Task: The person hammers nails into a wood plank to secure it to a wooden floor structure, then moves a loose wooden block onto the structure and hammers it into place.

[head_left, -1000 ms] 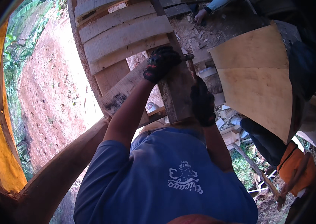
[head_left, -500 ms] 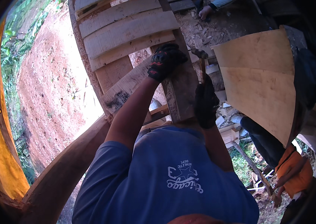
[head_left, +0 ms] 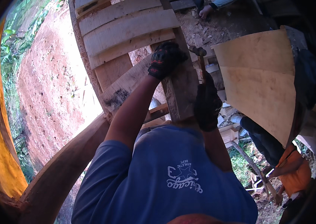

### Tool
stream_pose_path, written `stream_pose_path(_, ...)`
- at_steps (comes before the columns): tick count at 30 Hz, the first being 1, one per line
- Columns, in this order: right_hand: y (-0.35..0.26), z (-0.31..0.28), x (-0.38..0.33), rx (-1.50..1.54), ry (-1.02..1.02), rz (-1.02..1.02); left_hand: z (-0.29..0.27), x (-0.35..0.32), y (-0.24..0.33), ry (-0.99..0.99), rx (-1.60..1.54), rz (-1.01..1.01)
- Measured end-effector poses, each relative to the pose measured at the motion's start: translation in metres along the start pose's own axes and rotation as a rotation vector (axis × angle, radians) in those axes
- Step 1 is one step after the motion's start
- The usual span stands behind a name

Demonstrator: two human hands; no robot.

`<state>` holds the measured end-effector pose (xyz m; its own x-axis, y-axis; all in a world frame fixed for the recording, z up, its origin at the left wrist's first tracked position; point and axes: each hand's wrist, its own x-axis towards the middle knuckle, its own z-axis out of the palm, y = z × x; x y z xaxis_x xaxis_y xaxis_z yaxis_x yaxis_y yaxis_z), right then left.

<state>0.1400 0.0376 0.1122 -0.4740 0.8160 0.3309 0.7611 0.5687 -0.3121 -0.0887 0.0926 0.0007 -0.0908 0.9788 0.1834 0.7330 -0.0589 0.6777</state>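
Note:
My right hand (head_left: 206, 104), in a black glove, is closed round the wooden handle of a hammer (head_left: 199, 51). Its metal head points away from me, just right of a wide timber beam (head_left: 184, 100). My left hand (head_left: 167, 59), also gloved in black, rests where a slanting wooden board (head_left: 128, 84) meets that beam. The fingers of this hand are curled over the joint, and whatever they pinch is hidden. A dark stain marks the board's lower left end. Beyond it, several overlapping pale planks (head_left: 128, 31) lie across the frame.
At right leans a large plywood sheet (head_left: 257, 82). A person in an orange shirt (head_left: 296, 173) handles a long pole (head_left: 255, 164) at lower right. Another person's hand (head_left: 205, 12) shows at the top. Left are a curved log (head_left: 66, 162) and a reddish dirt slope (head_left: 53, 86).
My hands and the hammer stay almost in place. At lower right, the person in orange has shifted slightly, and the pole's lower end has moved a little to the right.

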Motion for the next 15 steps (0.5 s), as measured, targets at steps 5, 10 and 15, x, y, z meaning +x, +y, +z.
stream_pose_path(5, 0.002, 0.016, -0.011, -0.063, -0.133, 0.033, 0.012, -0.001, -0.016, 0.018, 0.004, 0.042)
stream_pose_path(10, -0.013, -0.014, 0.014, 0.114, 0.096, 0.036, -0.001, -0.004, -0.002, 0.095, -0.056, 0.107)
stream_pose_path(15, -0.001, 0.01, -0.011, -0.173, -0.296, 0.068, -0.001, 0.003, 0.003, 0.032, 0.046, -0.032)
